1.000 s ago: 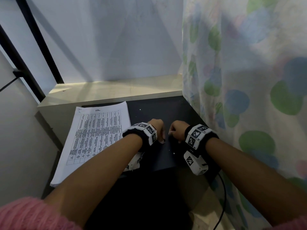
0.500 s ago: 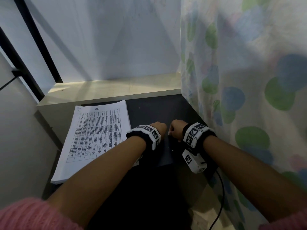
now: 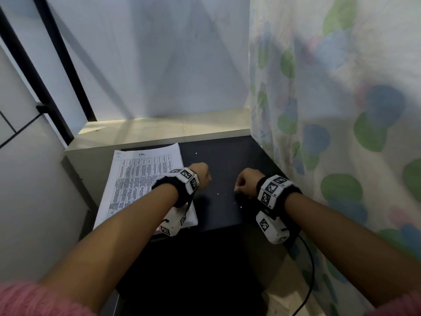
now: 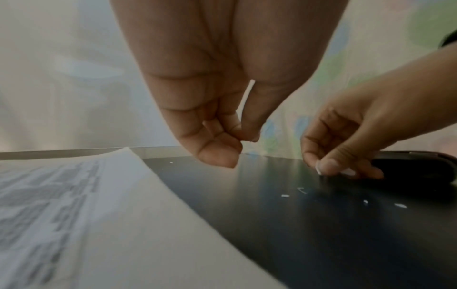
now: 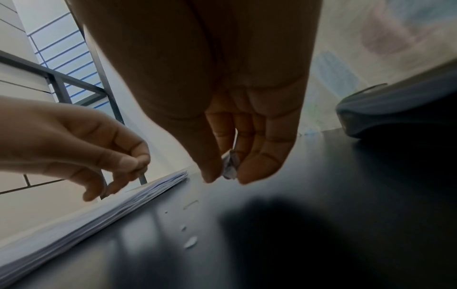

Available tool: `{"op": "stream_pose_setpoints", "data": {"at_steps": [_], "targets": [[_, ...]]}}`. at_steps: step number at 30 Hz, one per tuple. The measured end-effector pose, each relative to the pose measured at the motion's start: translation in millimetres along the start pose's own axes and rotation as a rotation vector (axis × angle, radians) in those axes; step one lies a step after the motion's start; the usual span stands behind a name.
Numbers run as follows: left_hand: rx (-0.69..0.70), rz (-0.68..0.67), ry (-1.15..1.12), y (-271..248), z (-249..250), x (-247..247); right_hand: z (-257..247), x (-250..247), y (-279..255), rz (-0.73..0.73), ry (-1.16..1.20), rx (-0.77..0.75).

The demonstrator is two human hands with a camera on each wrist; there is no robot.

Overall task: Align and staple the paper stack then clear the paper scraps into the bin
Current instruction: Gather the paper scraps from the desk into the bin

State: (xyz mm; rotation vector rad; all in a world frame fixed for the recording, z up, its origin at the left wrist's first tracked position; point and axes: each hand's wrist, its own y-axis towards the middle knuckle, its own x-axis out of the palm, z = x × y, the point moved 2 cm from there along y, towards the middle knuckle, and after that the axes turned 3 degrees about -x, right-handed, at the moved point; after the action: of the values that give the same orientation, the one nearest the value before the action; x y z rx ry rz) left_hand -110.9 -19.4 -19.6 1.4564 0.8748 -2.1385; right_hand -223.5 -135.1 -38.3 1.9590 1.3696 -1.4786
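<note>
A printed paper stack [image 3: 136, 179] lies on the left of the black table [image 3: 227, 160]. Small white paper scraps [image 3: 218, 193] are scattered on the table between my hands; they also show in the wrist views as scraps [image 4: 285, 195] and scraps [image 5: 190, 241]. My right hand [image 3: 238, 189] pinches a crumpled wad of scraps [image 5: 230, 166] between thumb and fingers, just above the table. My left hand [image 3: 208, 177] hovers beside the stack's right edge, its fingers curled with the thumb against the fingertips [image 4: 243, 142]; nothing shows between them. A black stapler [image 5: 395, 109] lies right of my right hand.
A spotted curtain [image 3: 330, 133] hangs along the table's right side. A pale wooden ledge [image 3: 159, 128] runs behind the table under a white wall. A black cable [image 3: 309, 270] hangs from my right wrist. No bin is in view.
My two hands, close together a second ago, have drawn apart. The left hand has moved left toward the paper stack, and the right has stayed over the scraps.
</note>
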Motion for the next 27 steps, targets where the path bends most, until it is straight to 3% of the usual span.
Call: {"op": "stream_pose_setpoints", "data": {"at_steps": [9, 21, 27], "targets": [[-0.039, 0.045, -0.053, -26.7, -35.6, -9.1, -29.9, 1.6, 2.2, -0.02, -0.093, -0.084], [-0.015, 0.028, -0.1, -31.4, -33.5, 4.9, -40.6, 6.8, 8.3, -0.047, -0.321, -0.141], [-0.03, 0.045, -0.106, -33.6, -38.3, -0.6, -32.6, -1.8, 5.7, -0.031, -0.199, -0.154]]}}
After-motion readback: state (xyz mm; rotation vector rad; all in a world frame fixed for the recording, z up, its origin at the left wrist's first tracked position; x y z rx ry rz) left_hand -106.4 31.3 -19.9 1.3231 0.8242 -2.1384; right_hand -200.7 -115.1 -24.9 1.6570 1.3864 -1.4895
